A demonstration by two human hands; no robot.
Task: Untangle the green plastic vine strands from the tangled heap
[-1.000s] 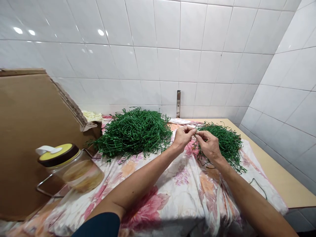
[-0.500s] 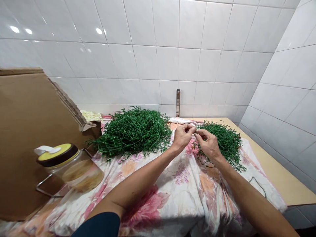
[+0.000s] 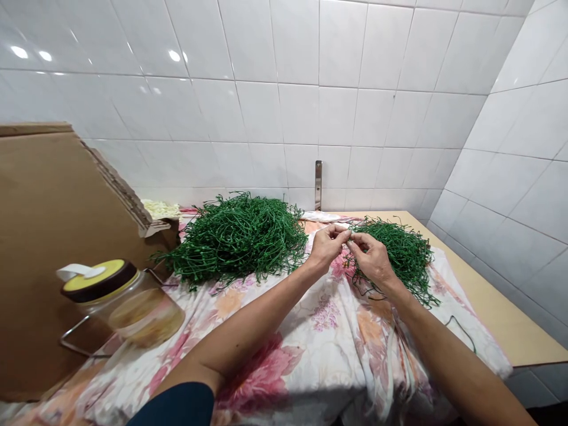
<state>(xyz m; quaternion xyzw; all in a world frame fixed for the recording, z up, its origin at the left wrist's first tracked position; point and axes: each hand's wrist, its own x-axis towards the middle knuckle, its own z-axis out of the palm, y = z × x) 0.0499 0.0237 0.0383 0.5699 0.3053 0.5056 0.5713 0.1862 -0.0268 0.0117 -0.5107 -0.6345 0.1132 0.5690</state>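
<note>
Head view; landmark: large green pile [image 3: 239,242]. To its right, the left hand [image 3: 327,245] and right hand [image 3: 371,258] meet, each grip pinched together, presumably for fine control; any piece between is too small to tell. The small green pile [image 3: 406,251] lies farther right, likely for short reach. Count: two piles, two hands, one jar [image 3: 144,319] left of landmark.

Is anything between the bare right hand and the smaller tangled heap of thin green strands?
Nothing visible: the right hand overlaps the smaller heap in view, though contact is unclear. The yellow-lidded clear jar is well off left.
</note>
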